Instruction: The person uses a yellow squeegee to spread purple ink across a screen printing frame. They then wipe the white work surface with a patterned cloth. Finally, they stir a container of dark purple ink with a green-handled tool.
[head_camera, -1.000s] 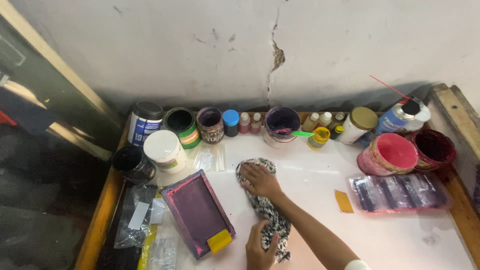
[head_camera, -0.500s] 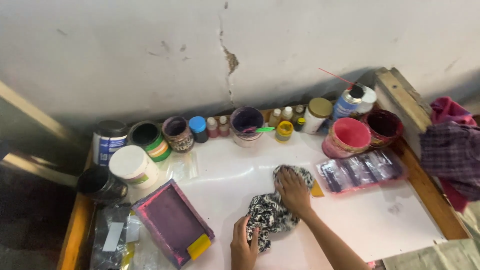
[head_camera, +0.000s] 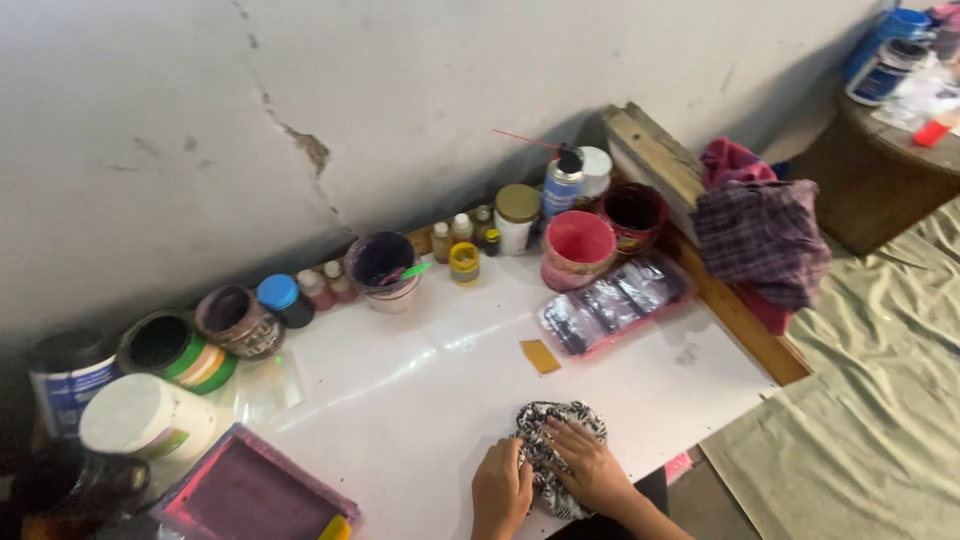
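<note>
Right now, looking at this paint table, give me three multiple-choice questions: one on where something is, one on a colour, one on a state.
1. Where is the patterned rag?
A. near the table's front edge
B. against the wall
C. on the floor

2. What colour is the cap on the small dark jar near the wall?
A. red
B. blue
C. white

3. What are the hands doing?
A. both lifted clear
B. one holds a bottle
C. both rest on the rag

Answers:
1 A: it lies on the white table by the near edge.
2 B: the cap is blue.
3 C: left hand and right hand press it.
</note>
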